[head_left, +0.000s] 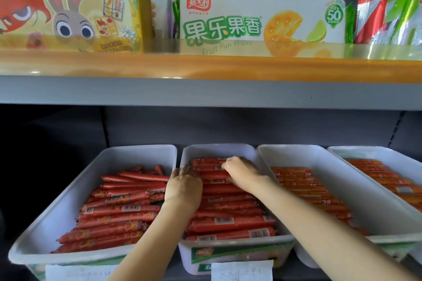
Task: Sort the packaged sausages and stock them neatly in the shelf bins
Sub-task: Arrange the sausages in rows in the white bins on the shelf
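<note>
Red packaged sausages [228, 217] lie stacked crosswise in the second white bin [251, 157], the landmark for everything here. The bin sits on the lower shelf, second from the left in a row of four. Both hands reach into its far end. The left hand [183, 186] lies palm down on the sausages by the bin's left wall, fingers bent over the top packs; whether it grasps one or only presses cannot be told. The right hand [242, 172] is just beside it, toward the bin's middle, fingers curled down onto a sausage in the back row, seemingly pinching it.

Left of this bin, touching rim to rim, another white bin [68, 194] holds thinner red sausages [118, 210] piled less evenly. To the right, a third bin [296, 155] carries orange-wrapped sausages [306, 187], and a fourth bin [376, 153] beyond it holds more of the same. A handwritten paper label [242, 270] hangs on the landmark bin's front.

Above the bin, an orange-edged shelf [205, 67] bears a cartoon rabbit box [75, 7], a fruit biscuit box [260, 18], and foil packets [388, 20] at right.
</note>
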`<state>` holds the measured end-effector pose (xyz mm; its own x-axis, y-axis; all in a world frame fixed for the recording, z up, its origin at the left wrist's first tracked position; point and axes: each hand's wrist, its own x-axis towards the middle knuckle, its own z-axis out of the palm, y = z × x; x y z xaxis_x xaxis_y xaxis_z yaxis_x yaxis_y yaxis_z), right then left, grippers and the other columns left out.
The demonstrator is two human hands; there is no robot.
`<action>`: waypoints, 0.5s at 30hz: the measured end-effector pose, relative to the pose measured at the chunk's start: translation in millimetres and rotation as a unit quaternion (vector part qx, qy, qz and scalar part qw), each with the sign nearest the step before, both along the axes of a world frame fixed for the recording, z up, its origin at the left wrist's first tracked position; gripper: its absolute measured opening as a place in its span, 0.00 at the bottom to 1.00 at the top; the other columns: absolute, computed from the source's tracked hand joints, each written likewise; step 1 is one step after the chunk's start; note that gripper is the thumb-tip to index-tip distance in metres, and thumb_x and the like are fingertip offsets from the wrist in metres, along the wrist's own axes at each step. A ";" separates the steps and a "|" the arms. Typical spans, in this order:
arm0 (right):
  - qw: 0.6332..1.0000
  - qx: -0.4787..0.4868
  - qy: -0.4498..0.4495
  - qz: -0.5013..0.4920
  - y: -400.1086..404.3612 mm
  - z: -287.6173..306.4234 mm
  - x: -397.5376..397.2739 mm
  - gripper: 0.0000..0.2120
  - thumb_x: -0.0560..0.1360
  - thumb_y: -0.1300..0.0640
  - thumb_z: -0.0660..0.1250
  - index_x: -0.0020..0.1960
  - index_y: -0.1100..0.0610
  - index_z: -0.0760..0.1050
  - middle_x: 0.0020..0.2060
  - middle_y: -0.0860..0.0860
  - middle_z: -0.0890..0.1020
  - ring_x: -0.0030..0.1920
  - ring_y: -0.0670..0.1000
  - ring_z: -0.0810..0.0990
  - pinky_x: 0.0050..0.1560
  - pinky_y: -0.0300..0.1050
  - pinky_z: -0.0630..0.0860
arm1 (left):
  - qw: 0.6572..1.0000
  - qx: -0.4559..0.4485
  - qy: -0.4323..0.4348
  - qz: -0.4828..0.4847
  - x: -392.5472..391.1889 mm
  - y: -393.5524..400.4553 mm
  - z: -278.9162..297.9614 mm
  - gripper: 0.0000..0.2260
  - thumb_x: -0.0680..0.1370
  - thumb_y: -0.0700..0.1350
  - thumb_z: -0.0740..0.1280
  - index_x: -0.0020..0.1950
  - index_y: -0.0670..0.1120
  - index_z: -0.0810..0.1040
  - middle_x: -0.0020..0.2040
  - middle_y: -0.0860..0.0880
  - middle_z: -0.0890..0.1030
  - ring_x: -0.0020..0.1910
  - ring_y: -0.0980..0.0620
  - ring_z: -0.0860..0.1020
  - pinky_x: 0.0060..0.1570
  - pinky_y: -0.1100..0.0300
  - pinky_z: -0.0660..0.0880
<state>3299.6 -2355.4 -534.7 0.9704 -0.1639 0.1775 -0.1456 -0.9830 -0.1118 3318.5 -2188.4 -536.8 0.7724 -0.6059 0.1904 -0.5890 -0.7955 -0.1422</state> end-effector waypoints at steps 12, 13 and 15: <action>0.987 0.004 0.156 -0.025 -15.1 -7.9 8.0 0.31 0.82 0.44 0.49 0.78 0.55 0.41 0.77 0.50 0.43 0.77 0.53 0.40 0.76 0.50 0.41 | 1.000 0.027 -0.007 -0.002 -0.5 -0.3 0.6 0.18 0.80 0.39 0.54 0.68 0.42 0.71 0.73 0.43 0.65 0.75 0.46 0.54 0.75 0.50 0.50; 0.988 0.003 0.154 -0.026 -15.3 -9.1 8.2 0.31 0.82 0.44 0.49 0.78 0.55 0.41 0.77 0.50 0.43 0.77 0.53 0.40 0.75 0.50 0.40 | 1.000 0.023 -0.006 -0.002 -0.4 -0.6 0.7 0.17 0.80 0.39 0.54 0.68 0.42 0.71 0.72 0.44 0.66 0.75 0.46 0.54 0.75 0.50 0.50; 0.987 -0.001 0.158 -0.033 -13.8 -10.3 6.8 0.31 0.82 0.44 0.48 0.78 0.55 0.40 0.77 0.50 0.42 0.76 0.52 0.39 0.75 0.51 0.38 | 1.000 0.028 -0.002 0.000 -1.0 -0.2 0.9 0.17 0.80 0.39 0.55 0.67 0.42 0.71 0.72 0.44 0.66 0.75 0.46 0.54 0.75 0.50 0.50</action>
